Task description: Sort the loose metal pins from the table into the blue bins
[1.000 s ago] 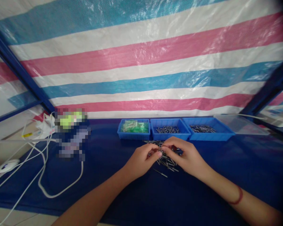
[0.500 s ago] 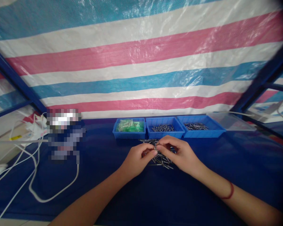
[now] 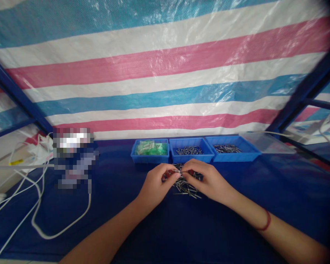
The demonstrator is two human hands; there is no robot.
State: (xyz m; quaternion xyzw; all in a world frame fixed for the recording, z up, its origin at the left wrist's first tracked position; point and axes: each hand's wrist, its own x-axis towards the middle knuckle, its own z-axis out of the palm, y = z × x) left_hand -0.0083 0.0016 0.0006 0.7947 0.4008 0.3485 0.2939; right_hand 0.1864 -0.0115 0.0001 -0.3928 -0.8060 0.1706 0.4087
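Note:
A heap of thin metal pins (image 3: 185, 187) lies on the dark blue table cloth (image 3: 165, 227), just in front of three blue trays. My left hand (image 3: 156, 183) and my right hand (image 3: 206, 179) meet over the heap, fingertips pinched together around a small metal piece that I cannot make out clearly. Both hands hover slightly above the cloth. A red band sits on my right wrist (image 3: 265, 222).
The left blue tray (image 3: 150, 158) holds green pieces; the middle tray (image 3: 191, 157) and right tray (image 3: 232, 157) hold metal pins. A clear lid (image 3: 266, 143) lies at the right. White cables (image 3: 44, 205) and a blurred object lie at the left. A striped tarp hangs behind.
The view has shifted slightly. My hands have stayed pinched together over the pin heap, moving a little closer to the trays.

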